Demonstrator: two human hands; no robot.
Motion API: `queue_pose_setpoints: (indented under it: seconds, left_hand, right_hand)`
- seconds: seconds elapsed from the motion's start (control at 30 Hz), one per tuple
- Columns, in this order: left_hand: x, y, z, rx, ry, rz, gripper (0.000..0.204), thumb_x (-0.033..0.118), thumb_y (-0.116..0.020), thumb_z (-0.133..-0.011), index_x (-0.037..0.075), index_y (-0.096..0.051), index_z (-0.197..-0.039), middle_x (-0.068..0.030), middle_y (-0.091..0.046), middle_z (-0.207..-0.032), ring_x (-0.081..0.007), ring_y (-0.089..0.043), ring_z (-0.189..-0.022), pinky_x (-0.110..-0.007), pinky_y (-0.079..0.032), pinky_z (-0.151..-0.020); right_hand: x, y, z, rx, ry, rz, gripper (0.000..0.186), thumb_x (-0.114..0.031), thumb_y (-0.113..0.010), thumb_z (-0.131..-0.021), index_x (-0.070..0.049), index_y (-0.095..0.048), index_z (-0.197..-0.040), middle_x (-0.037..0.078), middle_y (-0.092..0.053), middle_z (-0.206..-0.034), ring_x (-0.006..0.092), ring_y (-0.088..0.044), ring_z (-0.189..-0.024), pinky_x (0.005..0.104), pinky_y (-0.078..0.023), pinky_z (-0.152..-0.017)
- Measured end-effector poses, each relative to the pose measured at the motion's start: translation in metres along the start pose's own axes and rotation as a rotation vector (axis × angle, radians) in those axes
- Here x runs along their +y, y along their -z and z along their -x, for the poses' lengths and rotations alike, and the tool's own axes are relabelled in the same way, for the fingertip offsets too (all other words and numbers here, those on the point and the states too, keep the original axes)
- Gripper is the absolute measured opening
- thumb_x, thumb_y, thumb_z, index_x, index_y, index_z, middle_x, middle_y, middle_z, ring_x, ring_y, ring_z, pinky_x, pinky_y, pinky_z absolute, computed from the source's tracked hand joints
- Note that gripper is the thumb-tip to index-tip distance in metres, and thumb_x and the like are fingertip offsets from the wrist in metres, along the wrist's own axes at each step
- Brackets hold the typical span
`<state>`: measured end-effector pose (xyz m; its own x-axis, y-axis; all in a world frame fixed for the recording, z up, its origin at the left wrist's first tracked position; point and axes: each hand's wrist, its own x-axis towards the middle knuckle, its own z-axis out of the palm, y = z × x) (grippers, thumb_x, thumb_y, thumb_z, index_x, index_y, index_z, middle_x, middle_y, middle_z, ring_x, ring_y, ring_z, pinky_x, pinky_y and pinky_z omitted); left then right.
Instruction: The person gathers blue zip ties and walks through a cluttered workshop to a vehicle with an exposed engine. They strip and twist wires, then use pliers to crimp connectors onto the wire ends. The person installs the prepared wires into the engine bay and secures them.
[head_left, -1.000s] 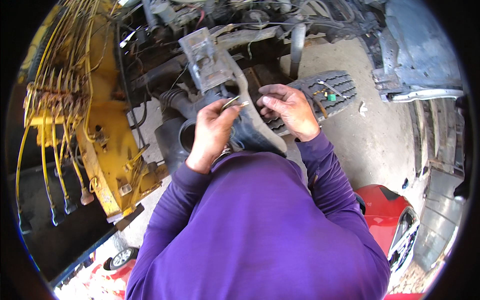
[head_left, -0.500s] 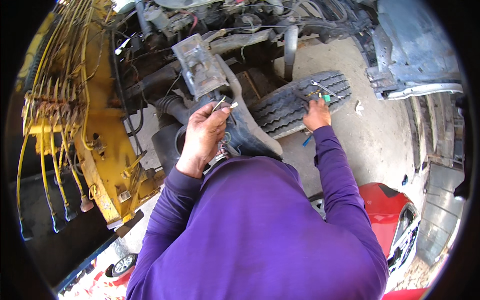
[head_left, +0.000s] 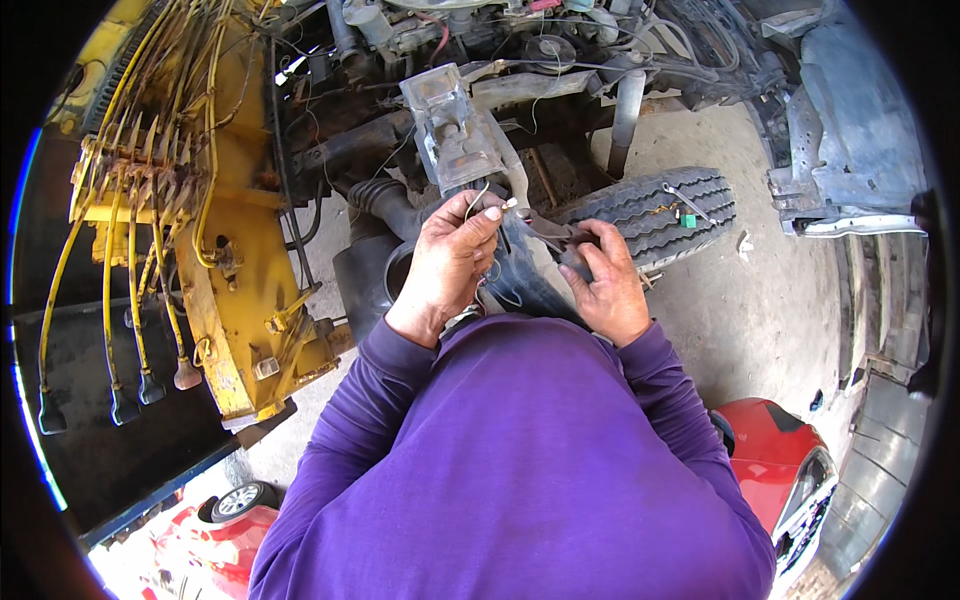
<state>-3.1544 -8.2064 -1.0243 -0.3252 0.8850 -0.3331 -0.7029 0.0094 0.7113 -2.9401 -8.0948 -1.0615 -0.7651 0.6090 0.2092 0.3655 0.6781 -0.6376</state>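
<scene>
My left hand (head_left: 450,258) pinches a thin pale wire (head_left: 477,201) between thumb and fingertips; a small white connector (head_left: 510,203) shows at the tip of the thumb. Close to its right, my right hand (head_left: 612,290) is closed around dark pliers (head_left: 553,232), whose front end points left toward the connector. Part of the pliers is hidden by the fingers. Both hands are above a dark curved panel (head_left: 530,265). More thin wires hang just below my left hand.
A tyre (head_left: 650,195) lies to the right, with a wrench (head_left: 692,204) and a small green piece (head_left: 687,220) on it. On the left stands a yellow frame (head_left: 225,300) with levers and hoses. Ahead is a metal bracket (head_left: 450,125); a red car part (head_left: 770,450) sits lower right.
My right hand has come left from the tyre to beside my left hand, bringing the pliers. My left hand still pinches the wire. The whole view has shifted a little.
</scene>
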Motion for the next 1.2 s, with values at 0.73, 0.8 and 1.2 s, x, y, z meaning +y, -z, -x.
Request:
queue_pose_setpoints:
  seconds: [0.73, 0.8, 1.2]
  left_hand:
    - [-0.004, -0.002, -0.003, 0.004, -0.002, 0.053, 0.006, 0.009, -0.066, -0.101, 0.006, -0.066, -0.106, 0.0080, -0.047, -0.071, -0.0019, -0.035, -0.056, -0.020, -0.028, -0.051]
    - [-0.004, -0.003, -0.003, 0.004, -0.004, 0.051, 0.006, 0.009, -0.066, -0.102, 0.006, -0.066, -0.106, 0.0079, -0.047, -0.072, -0.0019, -0.035, -0.056, -0.020, -0.028, -0.050]
    - [-0.009, -0.015, -0.006, 0.148, -0.113, -0.054, 0.006, 0.013, -0.068, -0.101, 0.008, -0.066, -0.103, 0.0105, -0.045, -0.067, -0.0005, -0.032, -0.054, -0.021, -0.025, -0.049]
  right_hand:
    - [-0.016, 0.012, -0.014, 0.092, 0.118, 0.207, 0.036, -0.012, -0.082, -0.077, -0.001, -0.070, -0.109, 0.019, -0.053, -0.135, 0.0405, -0.051, -0.127, 0.0495, -0.045, -0.107]
    - [-0.014, 0.011, -0.014, 0.079, 0.098, 0.208, 0.035, -0.013, -0.083, -0.077, -0.001, -0.069, -0.107, 0.019, -0.053, -0.135, 0.0402, -0.052, -0.125, 0.0498, -0.045, -0.106]
    - [-0.028, -0.004, -0.001, -0.054, -0.100, -0.208, 0.032, -0.010, -0.075, -0.087, 0.008, -0.065, -0.111, 0.023, -0.056, -0.129, 0.0401, -0.060, -0.117, 0.0430, -0.050, -0.099]
